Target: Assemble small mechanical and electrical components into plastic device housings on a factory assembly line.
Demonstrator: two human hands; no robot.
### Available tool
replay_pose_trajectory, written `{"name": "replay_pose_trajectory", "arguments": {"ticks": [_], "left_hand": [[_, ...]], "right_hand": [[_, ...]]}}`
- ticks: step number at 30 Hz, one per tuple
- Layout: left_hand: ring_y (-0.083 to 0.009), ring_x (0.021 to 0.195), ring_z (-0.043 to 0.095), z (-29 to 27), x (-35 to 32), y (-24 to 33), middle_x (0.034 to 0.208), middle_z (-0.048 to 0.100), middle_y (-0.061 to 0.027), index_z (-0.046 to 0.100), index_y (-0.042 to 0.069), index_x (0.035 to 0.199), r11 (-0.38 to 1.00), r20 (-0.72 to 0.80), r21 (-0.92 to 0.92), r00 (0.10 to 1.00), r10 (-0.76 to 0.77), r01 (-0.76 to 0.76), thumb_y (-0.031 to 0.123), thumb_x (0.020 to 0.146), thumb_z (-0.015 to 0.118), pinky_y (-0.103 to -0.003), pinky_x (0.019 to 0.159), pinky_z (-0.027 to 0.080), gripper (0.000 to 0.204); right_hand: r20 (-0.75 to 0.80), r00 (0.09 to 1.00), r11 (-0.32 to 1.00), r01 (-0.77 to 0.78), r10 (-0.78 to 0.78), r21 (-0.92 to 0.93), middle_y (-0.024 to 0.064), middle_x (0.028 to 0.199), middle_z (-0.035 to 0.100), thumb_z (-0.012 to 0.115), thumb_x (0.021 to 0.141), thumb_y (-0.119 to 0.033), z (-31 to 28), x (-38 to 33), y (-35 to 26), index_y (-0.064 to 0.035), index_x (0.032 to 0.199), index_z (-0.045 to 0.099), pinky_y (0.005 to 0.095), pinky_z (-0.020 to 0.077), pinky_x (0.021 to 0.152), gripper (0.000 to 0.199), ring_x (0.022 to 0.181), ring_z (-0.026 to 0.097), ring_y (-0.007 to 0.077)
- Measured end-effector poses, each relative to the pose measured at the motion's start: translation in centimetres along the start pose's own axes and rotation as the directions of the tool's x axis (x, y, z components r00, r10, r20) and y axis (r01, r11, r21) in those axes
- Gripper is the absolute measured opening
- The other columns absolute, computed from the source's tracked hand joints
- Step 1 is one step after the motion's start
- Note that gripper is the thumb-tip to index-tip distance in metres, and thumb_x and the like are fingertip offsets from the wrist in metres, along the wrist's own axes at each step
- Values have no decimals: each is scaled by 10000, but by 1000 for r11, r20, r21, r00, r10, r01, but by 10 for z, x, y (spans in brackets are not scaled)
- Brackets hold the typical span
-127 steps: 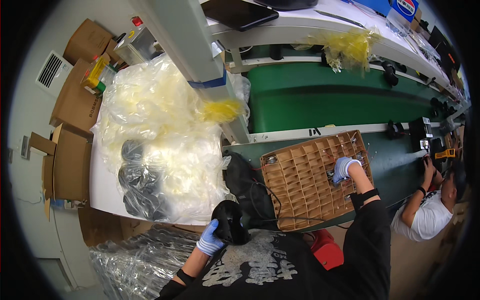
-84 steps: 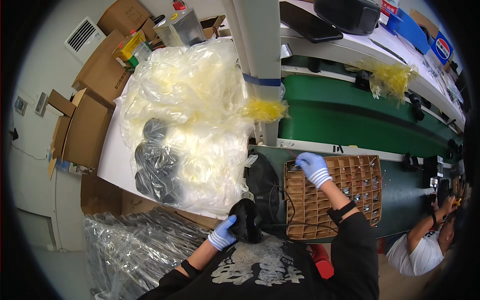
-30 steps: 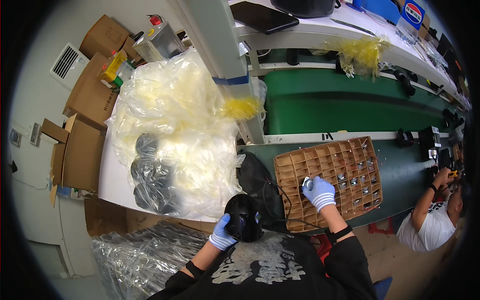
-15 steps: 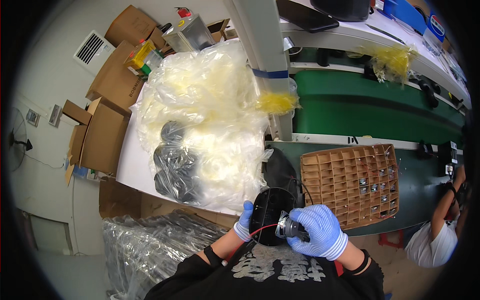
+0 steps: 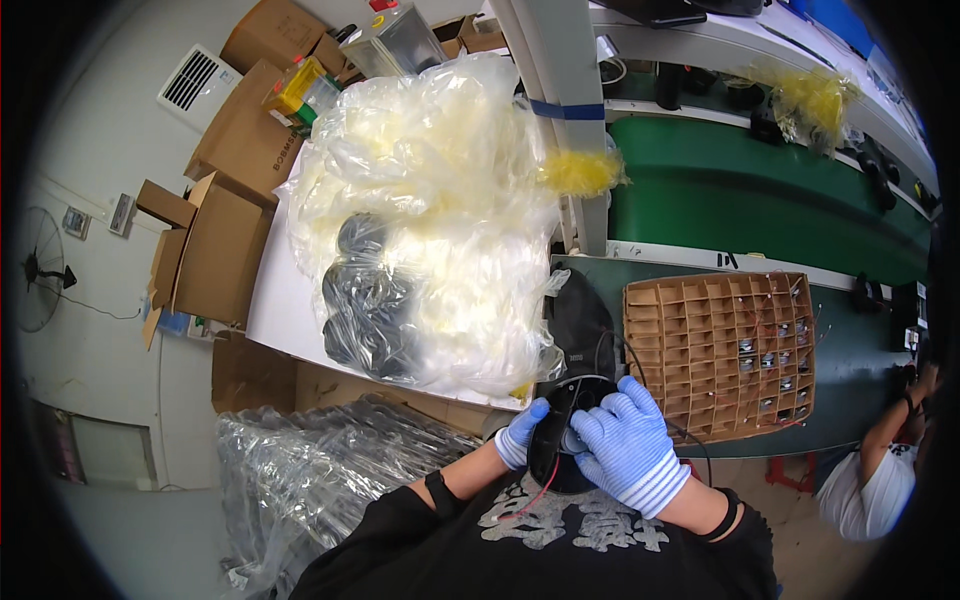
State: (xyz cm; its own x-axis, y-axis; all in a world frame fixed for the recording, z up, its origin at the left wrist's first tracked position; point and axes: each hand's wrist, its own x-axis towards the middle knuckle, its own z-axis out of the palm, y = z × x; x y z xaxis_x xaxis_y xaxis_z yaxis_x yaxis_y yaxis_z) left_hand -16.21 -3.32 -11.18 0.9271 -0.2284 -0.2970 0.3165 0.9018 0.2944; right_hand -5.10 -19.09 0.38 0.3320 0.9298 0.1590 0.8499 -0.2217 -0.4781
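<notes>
Black housing, a rounded shell, sits low in the centre of the frame, just in front of the person's dark printed shirt, with its hollow side facing up. The left hand, in a striped blue-and-white glove, holds it at its left edge: the thumb lies along the rim, and the other fingers are mostly hidden behind the shell. The right hand, gloved alike, comes over it from the right, its fingers bent and bunched narrowly together, the tips down in the hollow against a greyish part; whether they pinch that part or only press on it, I cannot tell. A thin red wire trails out below the fingers toward the shirt. Just above the housing lies a black bag, and right of centre stands a cardboard grid tray, small metal parts in some of its right-hand compartments. Clear plastic bags heap up at upper centre-left, beside a dark wrapped bundle. At the right edge, a co-worker's arm reaches in, well apart from both gloves
</notes>
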Motion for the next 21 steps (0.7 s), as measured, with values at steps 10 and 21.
{"name": "replay_pose_trajectory", "arguments": {"ticks": [10,21], "left_hand": [[-297,1222,435,16,5,1,1338,394,-197,252,9,1387,998,-8,57,1000,-8,8,598,757,597,-421,1052,344,929],[-298,1237,421,20,5,3,1361,378,-191,261,18,1388,992,-20,125,1000,-7,10,609,757,580,-419,1065,323,922]], "right_hand": [[-57,997,998,-58,57,-12,42,789,596,722,581,-233,-3,-3,-2,-86,888,608,485,319,1011,358,836,548,230],[-82,994,997,-71,70,-9,55,787,592,720,579,-233,2,-6,0,-71,875,611,495,317,1013,355,836,549,240]]}}
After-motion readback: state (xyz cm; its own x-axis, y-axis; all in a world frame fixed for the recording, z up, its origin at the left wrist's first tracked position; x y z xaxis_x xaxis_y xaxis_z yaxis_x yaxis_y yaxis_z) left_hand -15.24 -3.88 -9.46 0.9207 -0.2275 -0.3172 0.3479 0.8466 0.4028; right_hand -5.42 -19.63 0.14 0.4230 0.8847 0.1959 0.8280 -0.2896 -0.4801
